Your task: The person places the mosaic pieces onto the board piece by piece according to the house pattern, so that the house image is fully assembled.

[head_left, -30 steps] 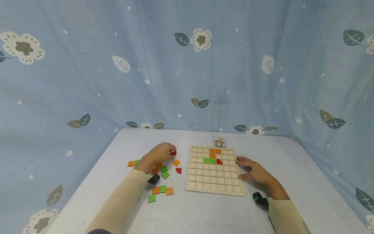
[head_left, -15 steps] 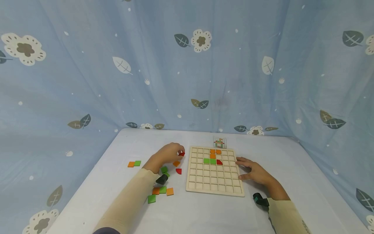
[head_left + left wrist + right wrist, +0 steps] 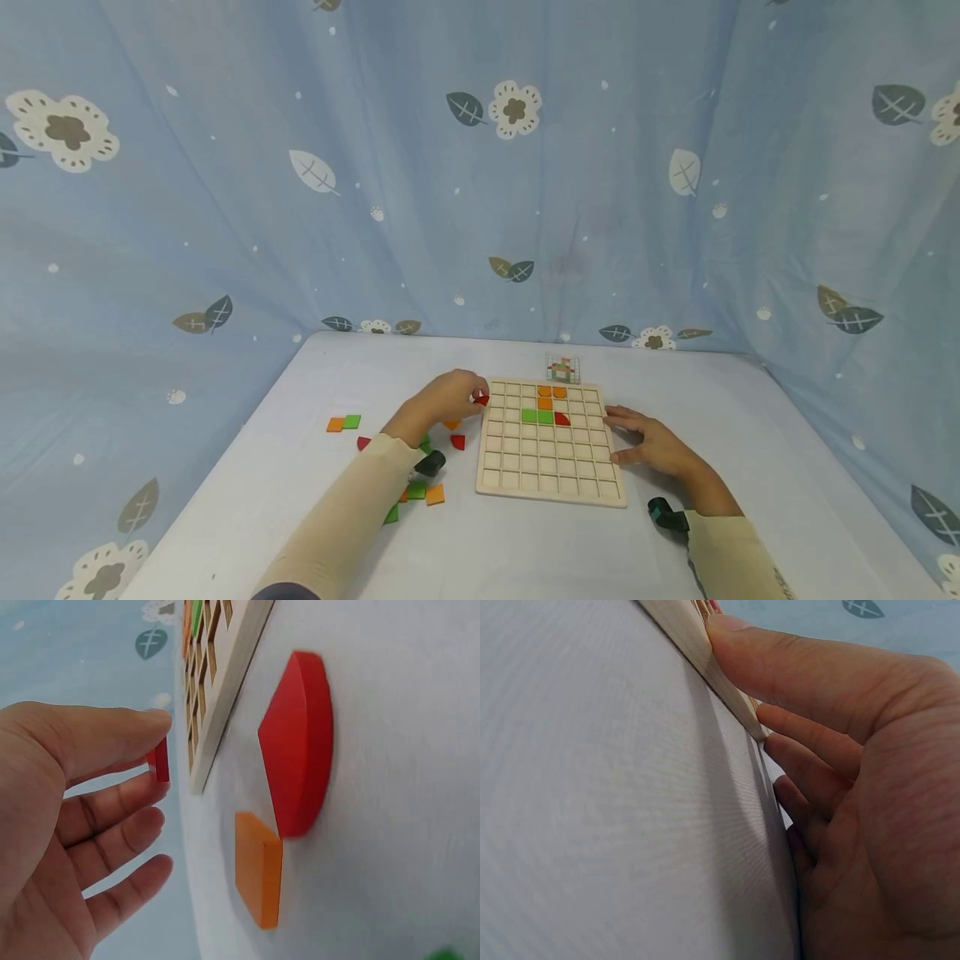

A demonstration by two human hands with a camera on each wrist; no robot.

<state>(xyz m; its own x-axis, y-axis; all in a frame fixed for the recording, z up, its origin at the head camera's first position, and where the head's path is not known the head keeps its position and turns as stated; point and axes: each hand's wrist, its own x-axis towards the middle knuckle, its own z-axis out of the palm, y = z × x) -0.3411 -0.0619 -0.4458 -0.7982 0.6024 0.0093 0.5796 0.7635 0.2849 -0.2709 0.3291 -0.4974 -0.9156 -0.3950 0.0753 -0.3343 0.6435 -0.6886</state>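
Note:
My left hand point(image 3: 448, 397) pinches a red quarter-circle tile point(image 3: 160, 760) between thumb and index finger, at the left edge of the wooden grid board point(image 3: 551, 497) near its far corner. In the left wrist view the other fingers spread loosely below. My right hand point(image 3: 651, 443) rests against the board's right edge, thumb and fingertips touching its side, fingers relaxed. Set in the board are two orange round tiles point(image 3: 559, 392), an orange square point(image 3: 545, 403), two green squares point(image 3: 545, 417) and a red quarter-circle point(image 3: 562, 419).
Loose tiles lie left of the board: a red quarter-circle point(image 3: 458, 442), an orange square point(image 3: 256, 870), a green and orange pair point(image 3: 351, 422), and several more partly hidden by the left arm. A patterned card point(image 3: 563, 368) lies beyond the board. A flowered curtain point(image 3: 420, 208) backs the white table point(image 3: 585, 558).
My left hand has moved right with the red quarter-circle tile, from over the loose tiles to the board's left edge. The right hand has stayed at the board's right side.

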